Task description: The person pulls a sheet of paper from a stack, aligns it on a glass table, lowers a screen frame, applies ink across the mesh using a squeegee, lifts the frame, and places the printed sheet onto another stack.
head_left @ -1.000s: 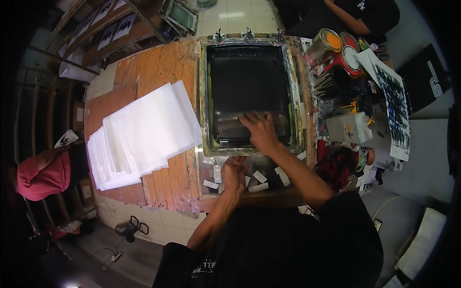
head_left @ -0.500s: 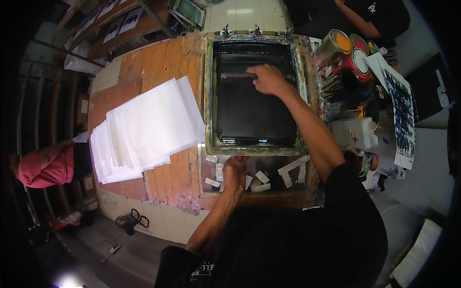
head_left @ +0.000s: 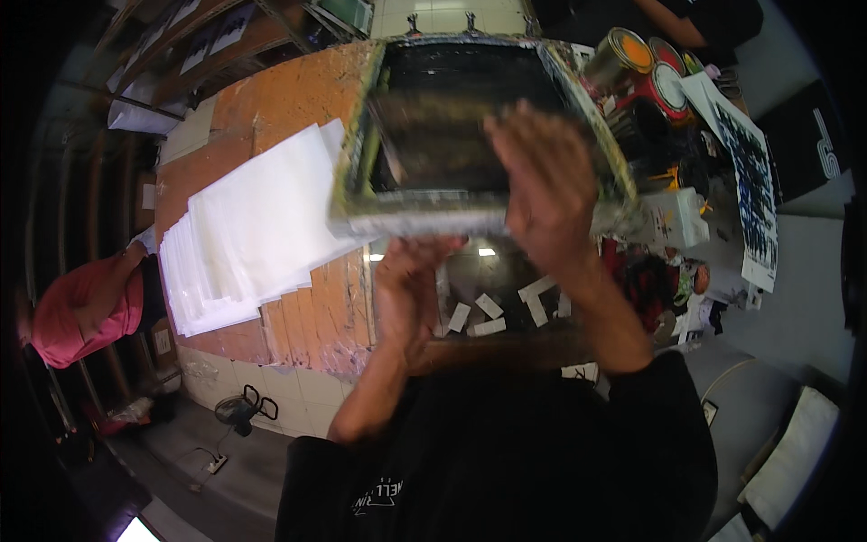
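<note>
A screen printing frame (head_left: 415,213), dark with ink inside, is tilted up with its near edge raised above the table. My left hand (head_left: 404,280) is at that near edge, fingers curled at its underside. My right hand (head_left: 546,176) is over the right part of the frame, smeared by motion, so its grip is unclear. Beside its fingers, a blurred brownish bar (head_left: 433,110), perhaps a squeegee, lies across the screen. Below the raised frame, a dark shiny board shows pale tape strips (head_left: 489,305).
Left of the frame lies a fanned stack of white sheets (head_left: 262,217). Ink cans (head_left: 629,52) and a white jug (head_left: 677,217) crowd the right side. A person in a red shirt (head_left: 90,312) stands at far left, another person's arm (head_left: 673,23) shows at top right. Clamps (head_left: 470,22) line the far edge.
The screen frame's near edge has risen off the board, with my left hand at it. My right hand has moved nearer and rightward from the middle of the screen.
</note>
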Tool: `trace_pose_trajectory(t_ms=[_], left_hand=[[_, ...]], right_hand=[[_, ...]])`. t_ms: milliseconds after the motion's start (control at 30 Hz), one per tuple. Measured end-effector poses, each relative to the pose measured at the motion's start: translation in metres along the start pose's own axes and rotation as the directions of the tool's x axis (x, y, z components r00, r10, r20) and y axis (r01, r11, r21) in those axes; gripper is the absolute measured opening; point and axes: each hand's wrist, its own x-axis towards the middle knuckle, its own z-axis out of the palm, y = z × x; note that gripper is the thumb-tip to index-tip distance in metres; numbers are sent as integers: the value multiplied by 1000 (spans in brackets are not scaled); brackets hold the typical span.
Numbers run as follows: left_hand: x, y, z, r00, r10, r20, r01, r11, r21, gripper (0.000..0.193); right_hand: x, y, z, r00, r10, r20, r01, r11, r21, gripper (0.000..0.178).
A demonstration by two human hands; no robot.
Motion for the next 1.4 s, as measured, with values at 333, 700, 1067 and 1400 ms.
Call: trace_pose_trajectory(t_ms=[333,700,1067,1400], left_hand=[[172,-45,-107,799,600,29,294,-433,852,42],[161,15,-67,943,-333,1,299,848,437,32],[185,184,-221,914,148,-379,194,661,725,34],[132,231,-323,459,881,112,256,-252,933,45]], right_hand=[[166,39,-43,997,25,-67,-23,999,36,33],[221,63,-43,995,54,80,-71,970,232,29],[226,58,-27,998,55,8,-56,984,168,31],[219,43,-28,986,154,-55,-157,987,-38,37]])
